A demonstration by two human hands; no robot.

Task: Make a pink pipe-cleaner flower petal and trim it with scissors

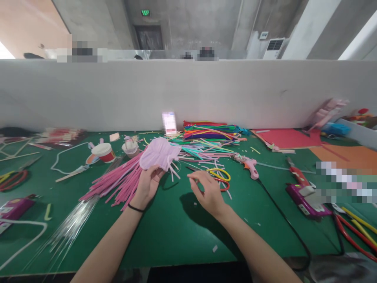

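Note:
My left hand (148,184) is closed round the base of a pale pink fan-shaped piece made of pipe cleaners (159,154), holding it up above the green table (176,228). Loose stem ends hang from its right side. My right hand (207,190) hovers just to the right, its fingers curled in a pinch, and I cannot make out anything between them. A bundle of darker pink pipe cleaners (118,181) lies under and left of my left hand. Scissors with yellow and red handles (219,176) lie just beyond my right hand.
A stack of many-coloured pipe cleaners (209,131) lies at the back. A pink glue gun (249,165) and a red one on a purple stand (300,188) sit to the right. Paper cups (103,151), thin clear rods (70,228) and a white partition (188,94) are nearby.

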